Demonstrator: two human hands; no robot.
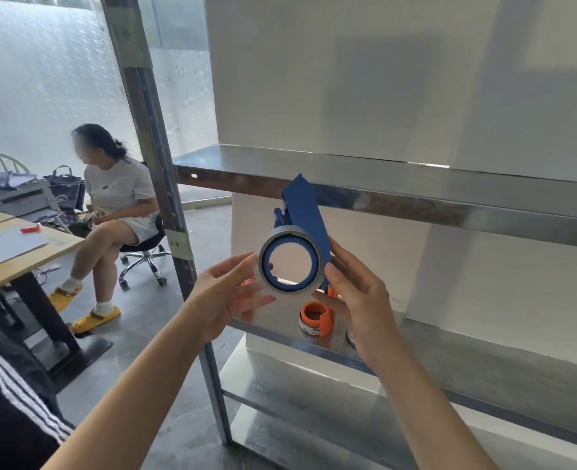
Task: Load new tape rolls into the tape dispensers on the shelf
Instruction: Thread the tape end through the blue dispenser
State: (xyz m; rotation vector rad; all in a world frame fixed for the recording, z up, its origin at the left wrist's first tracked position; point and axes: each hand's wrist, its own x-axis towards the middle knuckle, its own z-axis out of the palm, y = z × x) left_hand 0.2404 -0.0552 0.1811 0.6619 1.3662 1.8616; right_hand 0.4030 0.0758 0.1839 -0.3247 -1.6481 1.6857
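A blue tape dispenser (pixel 305 212) is held up in front of the metal shelf (pixel 483 354). A roll of pale tape (pixel 263 283) sits around its blue hub. My left hand (pixel 226 293) holds the roll's left edge with thumb and fingers. My right hand (pixel 358 293) grips the dispenser's body on the right side. An orange tape dispenser (pixel 315 318) with a roll in it lies on the middle shelf just below my hands. More orange (pixel 248 313) shows behind my left hand.
The upper shelf (pixel 416 184) runs close behind the blue dispenser's top. A shelf post (pixel 158 164) stands to the left. A seated person (pixel 117 205) and a wooden table (pixel 15 245) are further left. A lower shelf (pixel 314 418) lies beneath.
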